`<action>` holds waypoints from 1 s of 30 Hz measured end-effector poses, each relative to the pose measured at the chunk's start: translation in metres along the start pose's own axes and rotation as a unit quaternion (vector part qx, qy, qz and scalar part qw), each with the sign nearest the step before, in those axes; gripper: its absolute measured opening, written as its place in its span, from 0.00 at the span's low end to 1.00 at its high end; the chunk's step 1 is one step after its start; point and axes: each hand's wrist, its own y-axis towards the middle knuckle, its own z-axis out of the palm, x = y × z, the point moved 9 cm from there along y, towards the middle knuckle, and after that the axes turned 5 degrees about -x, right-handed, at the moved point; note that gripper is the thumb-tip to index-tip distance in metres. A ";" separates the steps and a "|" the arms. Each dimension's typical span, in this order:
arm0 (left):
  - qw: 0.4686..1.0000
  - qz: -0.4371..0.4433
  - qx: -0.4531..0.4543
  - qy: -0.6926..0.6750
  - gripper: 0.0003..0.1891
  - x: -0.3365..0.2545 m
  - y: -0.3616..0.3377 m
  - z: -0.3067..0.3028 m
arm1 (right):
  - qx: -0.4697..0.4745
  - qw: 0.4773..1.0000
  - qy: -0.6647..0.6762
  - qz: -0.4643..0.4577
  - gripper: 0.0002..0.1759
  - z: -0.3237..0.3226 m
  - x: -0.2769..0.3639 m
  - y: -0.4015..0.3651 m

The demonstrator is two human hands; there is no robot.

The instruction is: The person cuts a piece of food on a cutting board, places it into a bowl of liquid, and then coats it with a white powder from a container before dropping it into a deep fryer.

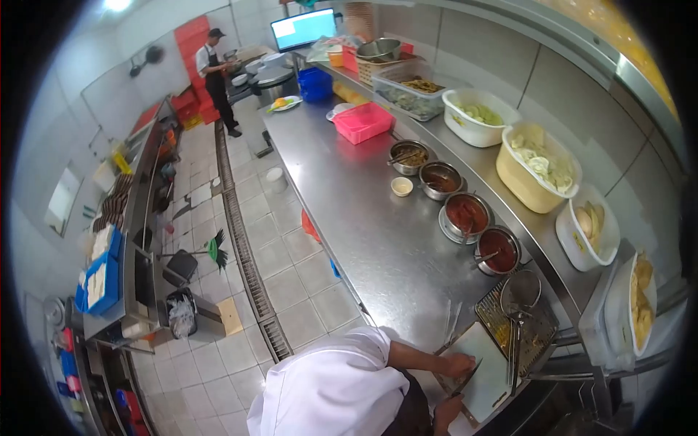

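Nearest, the right hand (446, 411) closes around a knife (466, 376), blade slanting far toward the left hand (459, 363) on the cutting board (491, 367), whose finger spread I cannot tell.

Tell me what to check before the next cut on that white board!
1. Knife gripped: ok, the right hand holds it over the cutting board.
2. Left hand away from the blade: cannot tell, it rests on the board close beside it.
3. Board lying flat: ok, it sits on the steel counter near the edge.
4. Food in place on the board: cannot tell, too small to see.
5. Room beside the board: not ok, the wire rack with tongs lies right next to it.
6. Sauce bowls out of the way: ok, they stand apart.
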 end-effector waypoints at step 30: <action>0.991 -0.134 0.025 0.014 0.14 0.001 -0.016 0.010 | -0.030 0.991 0.103 0.080 0.19 -0.005 -0.007 -0.019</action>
